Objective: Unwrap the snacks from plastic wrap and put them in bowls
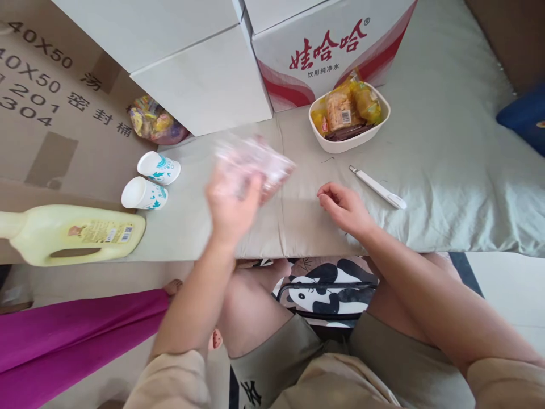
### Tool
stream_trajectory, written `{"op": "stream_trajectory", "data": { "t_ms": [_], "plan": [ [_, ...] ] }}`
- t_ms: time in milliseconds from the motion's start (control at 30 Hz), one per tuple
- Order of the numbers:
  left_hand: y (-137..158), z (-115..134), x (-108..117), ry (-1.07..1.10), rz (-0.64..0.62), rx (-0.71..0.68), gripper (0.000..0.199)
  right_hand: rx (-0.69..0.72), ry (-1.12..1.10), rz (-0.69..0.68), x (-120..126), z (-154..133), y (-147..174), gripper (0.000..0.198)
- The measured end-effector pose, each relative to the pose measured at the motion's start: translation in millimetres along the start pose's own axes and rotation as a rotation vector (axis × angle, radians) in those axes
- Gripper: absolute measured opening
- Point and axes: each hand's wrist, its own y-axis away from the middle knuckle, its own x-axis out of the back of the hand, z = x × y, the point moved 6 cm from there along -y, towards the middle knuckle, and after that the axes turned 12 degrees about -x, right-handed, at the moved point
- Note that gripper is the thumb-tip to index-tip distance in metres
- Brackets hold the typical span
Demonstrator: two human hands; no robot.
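Note:
A clear plastic packet [272, 165], pinkish-red and white inside and smeared by motion, is gripped in my left hand [234, 199], thumb on top. What it contains I cannot make out. My right hand [343, 207] rests on the cloth-covered surface [293, 227], fingers curled in loosely, nothing visible in them. Just beyond that hand lies a white utility knife [378, 187], apart from the fingers. Farther back stands a cream oval basket [340, 146] holding yellow snack packs [340, 111] and dark brown sticks.
Two paper cups [145, 193] and a pale yellow jug [80, 233] lie at left beside a cardboard box [63, 113]. A bag of snacks [157, 122], white boxes [204, 74] and a red-and-white carton [323, 57] line the back. Another person's purple trouser leg [85, 335] shows lower left.

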Motion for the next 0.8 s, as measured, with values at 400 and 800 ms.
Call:
{"op": "stream_trajectory", "data": {
  "t_ms": [400,800],
  "plan": [
    [47,44,-136,0.346,-0.258,0.205,0.008,0.291,0.045,0.18,52,13,37,0.038],
    [67,6,-119,0.239,-0.194,0.485,0.017,0.005,0.163,0.095,31,12,23,0.022]
  ]
}}
